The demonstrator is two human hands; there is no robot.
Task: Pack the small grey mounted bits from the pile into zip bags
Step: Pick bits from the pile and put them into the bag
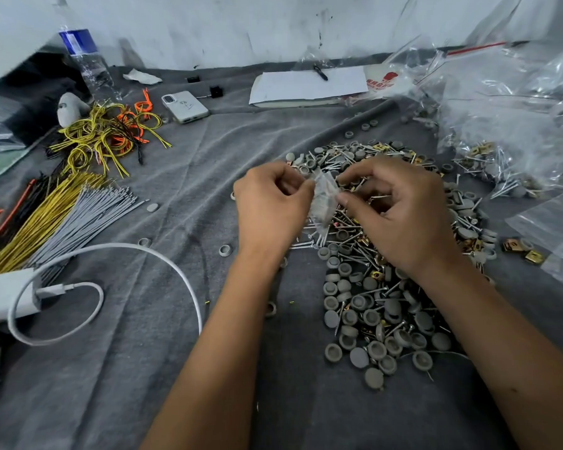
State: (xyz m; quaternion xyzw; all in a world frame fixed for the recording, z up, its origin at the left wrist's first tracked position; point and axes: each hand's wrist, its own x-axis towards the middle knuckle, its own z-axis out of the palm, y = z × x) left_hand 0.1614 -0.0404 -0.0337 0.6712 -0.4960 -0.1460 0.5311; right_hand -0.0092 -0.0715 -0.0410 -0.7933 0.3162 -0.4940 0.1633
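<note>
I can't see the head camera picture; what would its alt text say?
Two hands, left hand and right hand, pinch a small clear zip bag above a pile of grey caps and screws on a grey cloth. Coloured ties lie left.

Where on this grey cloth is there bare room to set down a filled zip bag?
Bare cloth lies near the front edge, between the white charging cable and the pile of grey bits. Another bare patch sits between the phone and the pile. The left side, with the cable ties, and the right side, with plastic bags, are crowded.
</note>
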